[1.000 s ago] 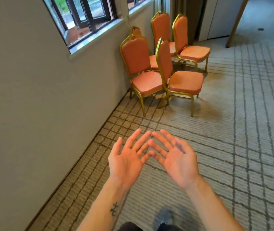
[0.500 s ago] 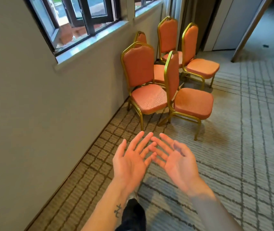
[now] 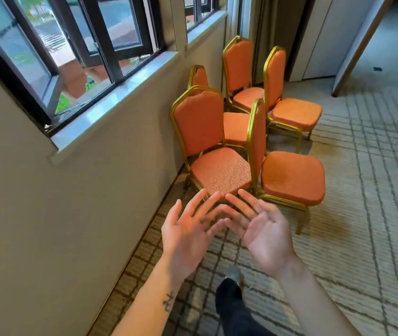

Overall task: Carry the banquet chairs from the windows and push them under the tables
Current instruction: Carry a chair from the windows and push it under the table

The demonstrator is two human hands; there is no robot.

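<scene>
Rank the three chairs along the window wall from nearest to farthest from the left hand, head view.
1. Front chair, just ahead of the left hand, below the window sill.
2. Half-hidden chair, directly behind the front one.
3. Back chair, in the corner by the curtain.

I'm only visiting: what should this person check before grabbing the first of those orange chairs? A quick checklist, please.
1. Hands free: left hand and right hand are open and hold nothing. Ok.
2. Seat of the nearest chair: nothing lies on it. Ok.
3. Grip on that chair: neither hand holds it yet. Not ok.
4. Room to lift it out: the neighbouring chair stands tight beside it. Whether the frames touch: cannot tell.
5. Wall side: the chair stands close to the wall. Clearance: cannot tell.
6. Destination: no tables in view. Cannot tell.
</scene>
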